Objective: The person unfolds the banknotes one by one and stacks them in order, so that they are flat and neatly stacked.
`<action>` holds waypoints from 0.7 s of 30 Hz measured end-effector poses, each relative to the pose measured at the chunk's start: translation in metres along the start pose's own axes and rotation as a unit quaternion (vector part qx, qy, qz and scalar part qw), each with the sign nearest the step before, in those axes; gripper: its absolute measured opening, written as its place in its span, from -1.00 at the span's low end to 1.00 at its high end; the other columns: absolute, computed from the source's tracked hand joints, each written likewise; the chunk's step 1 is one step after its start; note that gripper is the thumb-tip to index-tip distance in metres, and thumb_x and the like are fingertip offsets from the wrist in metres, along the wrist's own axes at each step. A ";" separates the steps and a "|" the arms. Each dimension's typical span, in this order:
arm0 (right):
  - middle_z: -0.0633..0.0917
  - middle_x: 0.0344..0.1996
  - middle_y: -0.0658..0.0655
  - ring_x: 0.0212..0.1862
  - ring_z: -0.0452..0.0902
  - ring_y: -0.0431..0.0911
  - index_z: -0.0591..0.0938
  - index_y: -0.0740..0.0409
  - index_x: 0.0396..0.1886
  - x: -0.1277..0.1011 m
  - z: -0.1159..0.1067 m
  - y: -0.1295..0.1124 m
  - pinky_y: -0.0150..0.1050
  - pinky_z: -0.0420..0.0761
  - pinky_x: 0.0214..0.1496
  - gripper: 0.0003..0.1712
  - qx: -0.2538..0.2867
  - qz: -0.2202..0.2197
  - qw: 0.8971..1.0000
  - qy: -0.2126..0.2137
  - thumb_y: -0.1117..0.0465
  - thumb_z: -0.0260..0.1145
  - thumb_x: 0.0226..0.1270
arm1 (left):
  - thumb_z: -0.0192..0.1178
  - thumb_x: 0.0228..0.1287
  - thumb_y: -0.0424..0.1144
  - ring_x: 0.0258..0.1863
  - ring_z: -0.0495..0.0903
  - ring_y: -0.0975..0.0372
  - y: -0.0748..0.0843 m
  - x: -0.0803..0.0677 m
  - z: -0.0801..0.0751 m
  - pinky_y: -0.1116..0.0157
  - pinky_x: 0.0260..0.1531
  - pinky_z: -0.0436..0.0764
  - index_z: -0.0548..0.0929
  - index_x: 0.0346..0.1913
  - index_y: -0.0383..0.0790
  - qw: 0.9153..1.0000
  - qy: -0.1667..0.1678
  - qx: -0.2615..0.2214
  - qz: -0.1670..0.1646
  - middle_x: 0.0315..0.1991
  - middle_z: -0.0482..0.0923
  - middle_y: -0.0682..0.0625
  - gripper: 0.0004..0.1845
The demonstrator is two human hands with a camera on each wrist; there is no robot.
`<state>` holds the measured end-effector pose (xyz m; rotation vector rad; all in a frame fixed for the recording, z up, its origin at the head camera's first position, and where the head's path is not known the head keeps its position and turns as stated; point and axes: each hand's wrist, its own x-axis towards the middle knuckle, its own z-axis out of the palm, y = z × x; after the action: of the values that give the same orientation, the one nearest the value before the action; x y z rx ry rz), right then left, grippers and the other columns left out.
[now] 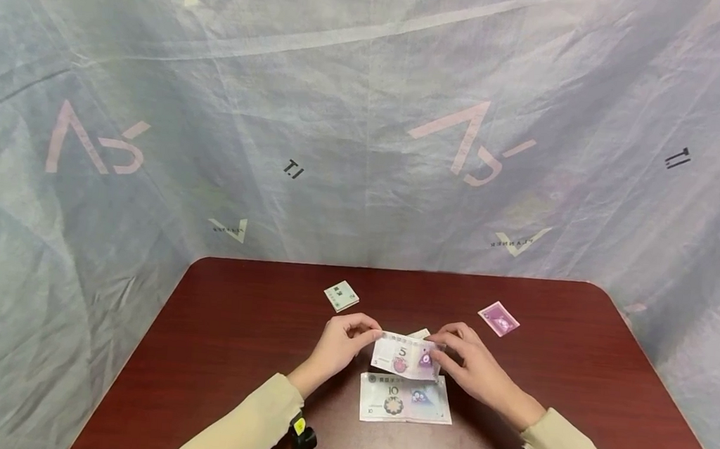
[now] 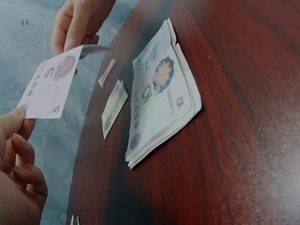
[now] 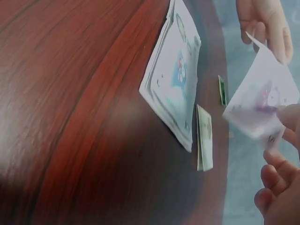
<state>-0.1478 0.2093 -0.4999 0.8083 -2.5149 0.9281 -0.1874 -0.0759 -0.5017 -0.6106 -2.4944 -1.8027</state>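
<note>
Both hands hold a play banknote marked 5 [image 1: 405,355] up off the table, stretched between them. My left hand [image 1: 343,339] pinches its left end [image 2: 22,108] and my right hand [image 1: 462,357] pinches its right end [image 3: 280,123]. Under the note a stack of play notes with a 10 on top [image 1: 405,398] lies flat on the dark red table [image 1: 231,327]. The same stack [image 2: 161,96] shows in the left wrist view and again as the stack [image 3: 174,70] in the right wrist view.
A small folded green note [image 1: 342,296] lies behind the left hand and a folded purple note [image 1: 498,318] behind the right. Another folded note [image 2: 114,108] lies just beyond the stack. A pale printed sheet [image 1: 369,112] hangs round the table's back and sides.
</note>
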 end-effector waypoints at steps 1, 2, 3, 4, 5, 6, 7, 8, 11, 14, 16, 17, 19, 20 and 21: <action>0.62 -0.05 0.02 0.02 0.50 -0.10 0.77 -0.02 0.00 0.000 -0.001 0.001 -0.17 0.55 -0.03 -0.72 -0.001 0.001 1.000 0.003 0.32 0.46 0.34 | 0.42 0.35 -0.25 -0.56 0.40 0.38 0.000 0.000 -0.001 0.44 -0.52 0.37 0.81 -0.24 -0.19 1.000 0.005 0.002 -0.002 -0.43 0.70 -0.01 -0.93; 0.62 -0.06 0.02 0.02 0.51 -0.09 0.77 -0.02 -0.02 -0.001 -0.002 0.002 -0.17 0.55 -0.02 -0.73 -0.002 0.001 1.000 0.007 0.33 0.47 0.33 | 0.42 0.35 -0.25 -0.56 0.40 0.38 -0.001 -0.001 -0.002 0.44 -0.52 0.37 0.81 -0.24 -0.16 1.000 0.009 0.003 -0.005 -0.43 0.70 -0.03 -0.94; 0.62 -0.07 0.00 0.01 0.51 -0.10 0.77 -0.02 -0.04 -0.002 -0.003 0.003 -0.19 0.55 -0.02 -0.73 -0.001 0.005 1.000 0.011 0.34 0.48 0.31 | 0.42 0.36 -0.25 -0.57 0.40 0.39 -0.002 -0.001 -0.003 0.44 -0.52 0.37 0.81 -0.24 -0.15 1.000 0.010 0.005 -0.007 -0.42 0.70 -0.05 -0.95; 0.63 -0.08 0.00 -0.01 0.53 -0.10 0.77 -0.03 -0.07 -0.002 -0.004 0.004 -0.21 0.56 -0.03 -0.73 0.003 0.009 1.000 0.015 0.34 0.49 0.30 | 0.41 0.36 -0.24 -0.56 0.41 0.39 -0.002 -0.001 -0.004 0.44 -0.52 0.38 0.81 -0.24 -0.13 1.000 0.013 0.006 -0.009 -0.41 0.71 -0.07 -0.96; 0.63 -0.09 -0.02 -0.03 0.54 -0.10 0.77 -0.04 -0.09 -0.003 -0.005 0.004 -0.22 0.56 -0.04 -0.74 0.011 0.015 1.000 0.019 0.35 0.50 0.28 | 0.41 0.37 -0.24 -0.57 0.41 0.39 -0.003 -0.002 -0.004 0.45 -0.53 0.38 0.80 -0.24 -0.12 1.000 0.016 0.008 -0.011 -0.41 0.72 -0.09 -0.96; 0.64 -0.11 -0.03 -0.06 0.55 -0.10 0.76 -0.05 -0.13 -0.003 -0.006 0.005 -0.24 0.57 -0.07 -0.75 0.020 0.024 0.999 0.021 0.35 0.51 0.27 | 0.40 0.38 -0.25 -0.56 0.41 0.40 -0.003 -0.002 -0.005 0.45 -0.52 0.38 0.80 -0.24 -0.11 1.000 0.020 0.010 -0.012 -0.40 0.73 -0.10 -0.97; 0.64 -0.12 -0.05 -0.09 0.55 -0.10 0.75 -0.06 -0.16 -0.004 -0.006 0.004 -0.25 0.57 -0.10 -0.76 0.032 0.034 0.999 0.022 0.35 0.51 0.27 | 0.39 0.38 -0.25 -0.56 0.41 0.40 -0.004 -0.004 -0.005 0.45 -0.52 0.38 0.79 -0.24 -0.11 1.000 0.021 0.011 -0.014 -0.39 0.73 -0.11 -0.97; 0.64 -0.15 -0.06 -0.14 0.55 -0.12 0.74 -0.06 -0.18 -0.004 -0.006 0.004 -0.27 0.56 -0.15 -0.78 0.043 0.045 0.998 0.022 0.34 0.51 0.27 | 0.38 0.39 -0.25 -0.57 0.41 0.40 -0.004 -0.005 -0.005 0.46 -0.53 0.39 0.78 -0.23 -0.12 1.000 0.021 0.013 -0.016 -0.38 0.73 -0.14 -0.96; 0.60 -0.30 -0.14 -0.31 0.48 -0.21 0.68 -0.07 -0.25 -0.004 -0.006 0.002 -0.33 0.50 -0.32 -0.78 0.075 0.079 0.994 0.020 0.32 0.51 0.28 | 0.35 0.43 -0.27 -0.62 0.40 0.41 -0.004 -0.008 -0.005 0.46 -0.56 0.41 0.74 -0.22 -0.14 1.000 0.017 0.011 -0.023 -0.37 0.72 -0.19 -0.96; 0.54 -0.45 -0.19 -0.44 0.37 -0.30 0.63 -0.08 -0.29 -0.002 -0.006 0.001 -0.36 0.42 -0.43 -0.77 0.087 0.101 0.991 0.028 0.33 0.50 0.29 | 0.32 0.46 -0.27 -0.65 0.41 0.42 -0.004 -0.008 -0.004 0.45 -0.58 0.46 0.69 -0.21 -0.17 1.000 0.008 0.010 -0.024 -0.37 0.71 -0.23 -0.94; 0.54 -0.51 -0.22 -0.48 0.37 -0.33 0.63 -0.06 -0.31 0.000 -0.005 0.000 -0.37 0.41 -0.46 -0.77 0.090 0.113 0.989 0.040 0.35 0.49 0.29 | 0.31 0.46 -0.27 -0.64 0.41 0.43 -0.004 -0.007 -0.003 0.46 -0.56 0.45 0.68 -0.22 -0.17 1.000 0.011 0.014 -0.019 -0.38 0.71 -0.22 -0.93; 0.56 -0.52 -0.24 -0.49 0.39 -0.33 0.64 -0.06 -0.32 0.000 -0.005 0.000 -0.38 0.43 -0.46 -0.77 0.091 0.115 0.988 0.046 0.36 0.49 0.29 | 0.32 0.46 -0.26 -0.62 0.42 0.43 -0.003 -0.007 -0.003 0.47 -0.55 0.44 0.68 -0.22 -0.17 1.000 0.016 0.016 -0.017 -0.38 0.71 -0.21 -0.93; 0.60 -0.53 -0.25 -0.49 0.44 -0.34 0.66 -0.06 -0.33 0.002 -0.005 -0.002 -0.38 0.46 -0.46 -0.77 0.093 0.119 0.987 0.058 0.36 0.50 0.28 | 0.33 0.44 -0.26 -0.61 0.41 0.43 -0.003 -0.008 -0.003 0.48 -0.54 0.40 0.68 -0.23 -0.15 0.999 0.030 0.022 -0.015 -0.41 0.71 -0.13 -0.93; 0.62 -0.53 -0.24 -0.48 0.46 -0.34 0.67 -0.05 -0.34 0.003 -0.005 -0.003 -0.37 0.48 -0.45 -0.77 0.094 0.123 0.986 0.064 0.37 0.50 0.27 | 0.33 0.44 -0.26 -0.59 0.42 0.42 -0.003 -0.008 -0.003 0.48 -0.53 0.39 0.68 -0.23 -0.14 0.999 0.037 0.023 -0.016 -0.42 0.71 -0.09 -0.93; 0.63 -0.53 -0.24 -0.48 0.48 -0.34 0.67 -0.05 -0.34 0.004 -0.006 -0.004 -0.37 0.50 -0.45 -0.78 0.093 0.129 0.985 0.066 0.36 0.51 0.27 | 0.34 0.44 -0.26 -0.58 0.43 0.42 -0.002 -0.007 -0.002 0.48 -0.52 0.39 0.68 -0.22 -0.14 0.999 0.041 0.021 -0.018 -0.42 0.71 -0.06 -0.94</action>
<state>-0.1475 0.2089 -0.4918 0.4591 -2.4796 1.2724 -0.1819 -0.0809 -0.5045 -0.4819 -2.4982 -1.7441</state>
